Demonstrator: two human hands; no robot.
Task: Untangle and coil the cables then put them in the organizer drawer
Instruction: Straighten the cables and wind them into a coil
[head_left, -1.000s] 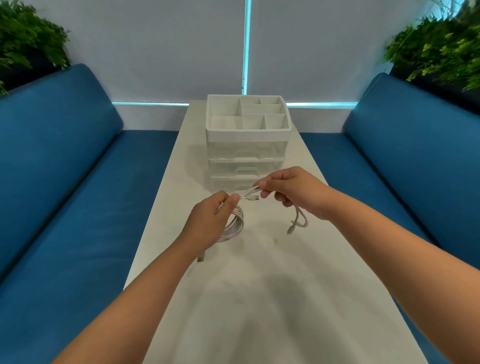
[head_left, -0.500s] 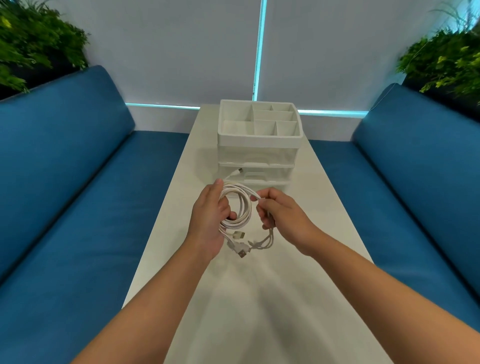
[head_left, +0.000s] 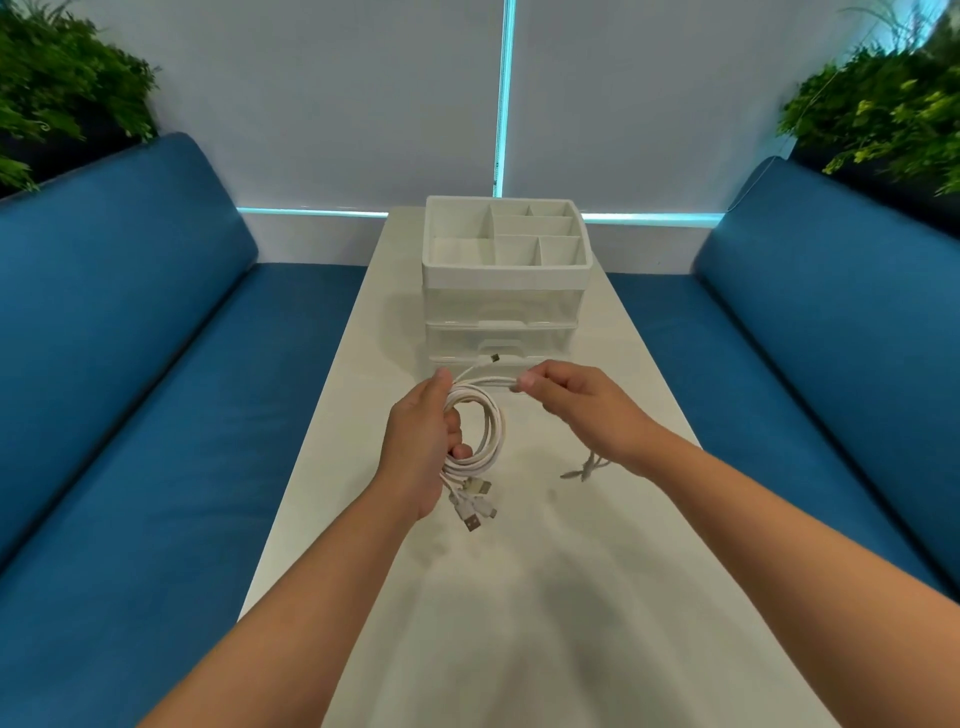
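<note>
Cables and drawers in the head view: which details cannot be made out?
- How many cables form the coil: the white strands overlap and the left hand covers part of them.
- Where the loose ends lead: the right hand and wrist hide them.
- Whether the organizer drawers hold anything: the translucent fronts are blurred.
- The plug type: too small.

Scene was bright, evenly lit; cyan glow showed along far window strips (head_left: 503, 93). Soft arm shadows fell on near table (head_left: 545, 597). Wide-angle bending curved edges; cable ends perhaps slightly blurred.
</note>
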